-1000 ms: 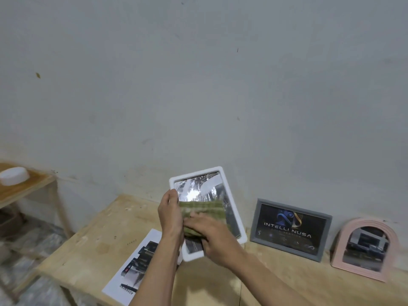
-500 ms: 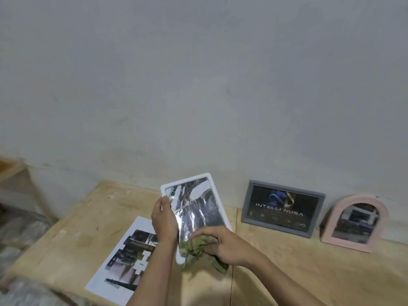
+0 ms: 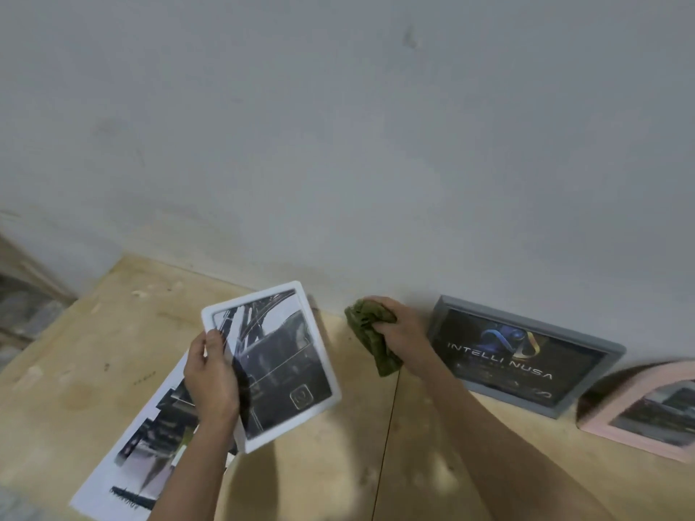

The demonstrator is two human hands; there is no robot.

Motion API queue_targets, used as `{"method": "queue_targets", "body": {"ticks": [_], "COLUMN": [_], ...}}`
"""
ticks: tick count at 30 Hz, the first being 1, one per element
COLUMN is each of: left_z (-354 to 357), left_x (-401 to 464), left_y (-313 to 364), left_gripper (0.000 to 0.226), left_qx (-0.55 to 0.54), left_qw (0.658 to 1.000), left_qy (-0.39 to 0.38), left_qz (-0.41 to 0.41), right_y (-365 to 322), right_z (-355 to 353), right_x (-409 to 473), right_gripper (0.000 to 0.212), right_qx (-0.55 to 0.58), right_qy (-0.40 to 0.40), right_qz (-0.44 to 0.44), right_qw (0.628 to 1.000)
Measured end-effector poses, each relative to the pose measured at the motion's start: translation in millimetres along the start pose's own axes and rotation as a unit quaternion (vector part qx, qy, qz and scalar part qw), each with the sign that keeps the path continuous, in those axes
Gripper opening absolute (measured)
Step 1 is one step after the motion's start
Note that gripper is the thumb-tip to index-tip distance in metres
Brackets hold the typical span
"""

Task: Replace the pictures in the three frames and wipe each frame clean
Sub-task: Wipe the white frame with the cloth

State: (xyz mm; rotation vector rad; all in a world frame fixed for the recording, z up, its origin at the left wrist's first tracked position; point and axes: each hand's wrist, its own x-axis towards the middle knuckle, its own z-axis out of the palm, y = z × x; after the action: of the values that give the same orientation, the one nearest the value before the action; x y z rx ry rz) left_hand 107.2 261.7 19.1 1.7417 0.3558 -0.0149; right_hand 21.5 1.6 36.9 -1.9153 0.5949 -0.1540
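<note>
Fingers of the left hand [image 3: 212, 374] grip the left edge of the white frame [image 3: 319, 364], holding it tilted above the tabletop [image 3: 97, 332] and over a loose printed sheet [image 3: 143, 449]. Right hand [image 3: 400, 329] is curled around a bunched green cloth [image 3: 370, 332], off to the right of the white frame. Grey frame [image 3: 526, 317] and pink arched frame [image 3: 639, 441] lean against the wall [image 3: 338, 126] on the right.

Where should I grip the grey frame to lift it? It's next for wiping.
Take the grey frame by its top edge, coming from above and in front: it leans back against the wall, so that long edge is exposed and the glass stays untouched.
</note>
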Motion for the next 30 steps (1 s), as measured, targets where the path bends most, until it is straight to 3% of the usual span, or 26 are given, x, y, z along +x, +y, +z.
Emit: {"method": "queue_targets", "body": {"ticks": [3,7,11,13,14,16,19,23,30], "left_z": [12,20,27,29,31,32,24,12,7], "left_x": [14,24,23,16,12,8,-4,-34,-104], "left_y": [-18,-32,-27,-16,-12,-9,2,24,50], "left_gripper": [0.050,0.050,0.043,0.036,0.034,0.034,0.034,0.034,0.029], "left_qx": [0.009,0.029,0.016,0.012,0.011,0.005,-0.004,-0.023,-0.022], "left_qw": [1.000,0.999,1.000,1.000,1.000,1.000,0.998,0.990,0.956], "left_qy": [0.015,0.018,0.008,-0.006,-0.017,-0.031,-0.065,-0.133,-0.285], "left_qz": [-0.011,-0.012,-0.015,-0.008,-0.006,-0.006,0.005,0.037,0.059], "right_y": [46,119,129,112,99,68,32,-4,-22], "right_z": [28,76,80,72,67,57,44,25,-18], "right_x": [40,43,50,46,45,33,0,-54,-162], "right_gripper": [0.032,0.063,0.059,0.056,0.052,0.042,0.030,0.031,0.010], "right_qx": [-0.052,-0.362,-0.398,-0.402,-0.352,-0.145,0.110,0.156,0.212], "right_qy": [-0.017,-0.105,-0.156,-0.131,-0.130,-0.125,-0.093,-0.107,0.059], "right_qz": [-0.005,-0.034,-0.025,-0.041,-0.036,0.033,0.123,0.098,0.111], "right_qw": [0.998,0.926,0.904,0.905,0.926,0.981,0.982,0.977,0.969]}}
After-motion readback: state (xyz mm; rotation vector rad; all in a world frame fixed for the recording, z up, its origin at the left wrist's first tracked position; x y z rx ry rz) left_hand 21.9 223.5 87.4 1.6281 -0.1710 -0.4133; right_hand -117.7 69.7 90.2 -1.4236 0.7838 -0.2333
